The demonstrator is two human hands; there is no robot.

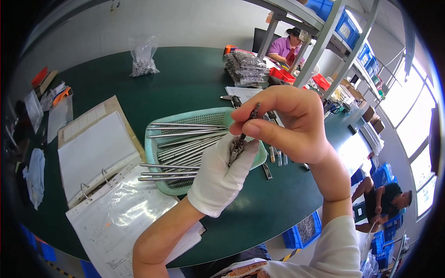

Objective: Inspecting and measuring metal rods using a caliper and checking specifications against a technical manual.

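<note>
1. The left hand (220, 173) (in a white glove) is closed around the lower end of a small dark metal part (243, 136).
2. The bare right hand (287, 125) pinches its upper end, above the green basket (153, 148) of metal rods (185, 143) on the counter (185, 78).

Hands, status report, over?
Left hand gloved, right hand bare, both pinching small metal part. Basket of rods beneath. Nothing in the way.

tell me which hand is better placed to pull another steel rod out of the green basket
Left, probably. The gloved left hand sits right over the green basket, next to the steel rods, though it also cradles a small dark metal part. The bare right hand is raised, its fingertip grip pinching that part's top.
</note>
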